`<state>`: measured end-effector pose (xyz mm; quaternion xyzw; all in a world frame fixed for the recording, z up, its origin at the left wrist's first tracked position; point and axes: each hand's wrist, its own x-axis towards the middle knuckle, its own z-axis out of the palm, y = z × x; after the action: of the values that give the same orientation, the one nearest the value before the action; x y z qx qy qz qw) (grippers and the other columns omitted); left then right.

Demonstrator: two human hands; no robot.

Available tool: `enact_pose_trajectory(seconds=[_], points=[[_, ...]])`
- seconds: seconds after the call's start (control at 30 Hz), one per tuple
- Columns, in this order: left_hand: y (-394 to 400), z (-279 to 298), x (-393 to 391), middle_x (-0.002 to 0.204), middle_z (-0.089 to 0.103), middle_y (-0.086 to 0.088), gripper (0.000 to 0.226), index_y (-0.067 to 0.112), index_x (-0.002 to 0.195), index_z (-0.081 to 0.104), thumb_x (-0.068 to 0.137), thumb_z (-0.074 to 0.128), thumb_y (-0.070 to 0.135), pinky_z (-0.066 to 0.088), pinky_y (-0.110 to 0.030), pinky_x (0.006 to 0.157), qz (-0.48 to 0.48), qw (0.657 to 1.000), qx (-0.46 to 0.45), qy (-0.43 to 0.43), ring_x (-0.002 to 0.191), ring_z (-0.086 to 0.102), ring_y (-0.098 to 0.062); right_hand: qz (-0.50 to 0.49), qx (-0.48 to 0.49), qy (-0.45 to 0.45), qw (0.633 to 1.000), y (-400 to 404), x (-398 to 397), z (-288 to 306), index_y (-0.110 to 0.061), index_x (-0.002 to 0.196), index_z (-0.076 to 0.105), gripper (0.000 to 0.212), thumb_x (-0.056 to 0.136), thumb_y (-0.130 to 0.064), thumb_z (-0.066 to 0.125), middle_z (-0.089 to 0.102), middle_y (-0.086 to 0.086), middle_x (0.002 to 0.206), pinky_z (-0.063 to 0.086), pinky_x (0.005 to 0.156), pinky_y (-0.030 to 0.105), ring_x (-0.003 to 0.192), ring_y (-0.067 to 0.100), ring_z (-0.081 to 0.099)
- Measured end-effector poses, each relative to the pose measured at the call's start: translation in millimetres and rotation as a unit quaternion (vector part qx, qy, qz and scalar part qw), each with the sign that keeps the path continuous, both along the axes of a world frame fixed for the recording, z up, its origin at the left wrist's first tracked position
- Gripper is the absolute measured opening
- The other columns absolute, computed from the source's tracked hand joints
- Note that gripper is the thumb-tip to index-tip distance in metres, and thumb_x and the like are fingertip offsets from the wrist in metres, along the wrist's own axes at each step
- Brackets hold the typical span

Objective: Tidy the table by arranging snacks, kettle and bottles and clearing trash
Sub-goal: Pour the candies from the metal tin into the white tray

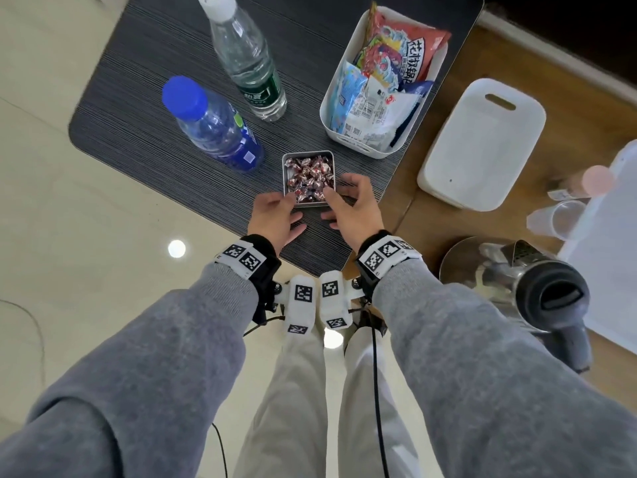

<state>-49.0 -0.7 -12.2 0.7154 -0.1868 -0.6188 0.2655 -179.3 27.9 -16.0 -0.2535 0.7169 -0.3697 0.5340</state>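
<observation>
A small metal tin (307,157) full of wrapped candies sits near the front edge of the dark striped table (155,81). My left hand (275,215) holds the tin's near left corner. My right hand (351,205) grips its near right side, thumb over the rim. Behind stand a blue-capped bottle (213,125) and a clear white-capped bottle (244,56). A white basket (365,146) packed with snack packets stands at the back right. A steel kettle (517,281) with a black handle stands at the lower right.
A white lidded bin (482,143) stands on the wooden floor right of the table. Clear plastic cups (558,219) lie beside a white surface at the far right. Pale tiled floor spreads to the left, and my legs are below.
</observation>
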Motion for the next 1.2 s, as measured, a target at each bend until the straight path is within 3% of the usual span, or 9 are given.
enact_pose_trajectory(seconds=[0.2, 0.33, 0.47, 0.6, 0.67, 0.73, 0.9, 1.07, 1.2], points=[[-23.7, -0.2, -11.2, 0.106, 0.068, -0.009, 0.035, 0.014, 0.131, 0.054, 0.095, 0.053, 0.015, 0.058, -0.034, 0.088, -0.092, 0.991, -0.045, -0.087, 0.087, 0.065, -0.015, 0.024, 0.014, 0.033, 0.999, -26.7, -20.0, -4.2, -0.015, 0.139, 0.057, 0.042, 0.098, -0.021, 0.064, 0.072, -0.001, 0.105, 0.065, 0.081, 0.038, 0.070, 0.011, 0.072], [-26.1, 4.4, -15.0, 0.092, 0.066, -0.005, 0.024, 0.014, 0.116, 0.059, 0.092, 0.055, 0.012, 0.057, -0.041, 0.092, -0.070, 0.992, -0.061, -0.089, 0.085, 0.065, -0.018, 0.040, 0.010, 0.039, 0.998, -32.0, -28.3, 0.7, -0.012, 0.133, 0.065, 0.038, 0.096, -0.017, 0.064, 0.075, 0.001, 0.099, 0.059, 0.065, 0.019, 0.062, 0.002, 0.069], [-19.1, 7.7, -13.7, 0.104, 0.064, -0.005, 0.024, 0.015, 0.117, 0.057, 0.094, 0.053, 0.011, 0.057, -0.037, 0.092, -0.056, 0.994, -0.059, -0.075, 0.099, 0.065, -0.018, 0.013, 0.033, 0.018, 0.999, -25.0, -30.9, 4.3, -0.012, 0.123, 0.072, 0.032, 0.094, -0.026, 0.069, 0.073, -0.003, 0.091, 0.048, 0.051, 0.009, 0.047, -0.007, 0.063], [-13.4, 12.0, -9.0, 0.119, 0.068, -0.014, 0.028, 0.008, 0.123, 0.059, 0.096, 0.052, 0.010, 0.058, -0.035, 0.091, -0.023, 0.999, -0.041, 0.009, 0.107, 0.068, -0.022, -0.016, 0.019, -0.006, 1.000, -19.3, -33.6, 9.6, -0.021, 0.101, 0.071, 0.027, 0.087, -0.044, 0.075, 0.073, -0.007, 0.091, 0.059, 0.075, 0.024, 0.076, 0.004, 0.070], [-11.7, 18.0, -7.5, 0.120, 0.069, -0.016, 0.026, 0.006, 0.120, 0.060, 0.096, 0.053, 0.009, 0.057, -0.036, 0.093, -0.012, 0.997, -0.040, 0.058, 0.110, 0.068, -0.026, -0.055, 0.017, -0.065, 0.996, -20.2, -30.5, 14.0, -0.022, 0.092, 0.065, 0.030, 0.081, -0.046, 0.078, 0.076, 0.006, 0.106, 0.062, 0.092, 0.038, 0.101, 0.022, 0.074], [-8.9, 25.6, -5.9, 0.118, 0.070, -0.016, 0.027, 0.006, 0.122, 0.061, 0.096, 0.054, 0.011, 0.057, -0.036, 0.094, -0.020, 0.995, -0.056, 0.080, 0.111, 0.068, -0.027, -0.094, 0.014, -0.144, 0.985, -19.7, -26.3, 22.3, -0.018, 0.094, 0.060, 0.031, 0.083, -0.039, 0.078, 0.073, 0.018, 0.118, 0.062, 0.093, 0.045, 0.111, 0.031, 0.072], [-3.2, 39.1, -1.8, 0.113, 0.073, -0.013, 0.025, 0.008, 0.119, 0.064, 0.096, 0.059, 0.018, 0.054, -0.037, 0.098, -0.035, 0.990, -0.083, 0.111, 0.109, 0.069, -0.025, -0.119, 0.019, -0.285, 0.951, -12.5, -23.0, 34.7, -0.016, 0.123, 0.064, 0.037, 0.094, -0.038, 0.068, 0.073, 0.012, 0.125, 0.060, 0.096, 0.041, 0.118, 0.028, 0.070], [-4.4, 50.8, -5.9, 0.107, 0.073, -0.012, 0.024, 0.004, 0.114, 0.065, 0.095, 0.062, 0.018, 0.055, -0.037, 0.097, -0.057, 0.984, -0.087, 0.143, 0.101, 0.070, -0.022, -0.173, -0.011, -0.418, 0.892, -15.9, -21.0, 47.9, -0.013, 0.122, 0.067, 0.041, 0.097, -0.045, 0.059, 0.073, 0.015, 0.126, 0.047, 0.111, 0.056, 0.121, 0.035, 0.067], [-18.4, 63.1, -11.1, 0.107, 0.073, -0.012, 0.024, 0.004, 0.113, 0.065, 0.096, 0.061, 0.022, 0.055, -0.036, 0.096, -0.066, 0.976, -0.113, 0.176, 0.103, 0.069, -0.024, -0.168, -0.035, -0.412, 0.895, -34.9, -24.4, 73.9, -0.012, 0.118, 0.067, 0.041, 0.097, -0.046, 0.058, 0.076, 0.016, 0.108, 0.049, 0.108, 0.056, 0.104, 0.034, 0.069]])
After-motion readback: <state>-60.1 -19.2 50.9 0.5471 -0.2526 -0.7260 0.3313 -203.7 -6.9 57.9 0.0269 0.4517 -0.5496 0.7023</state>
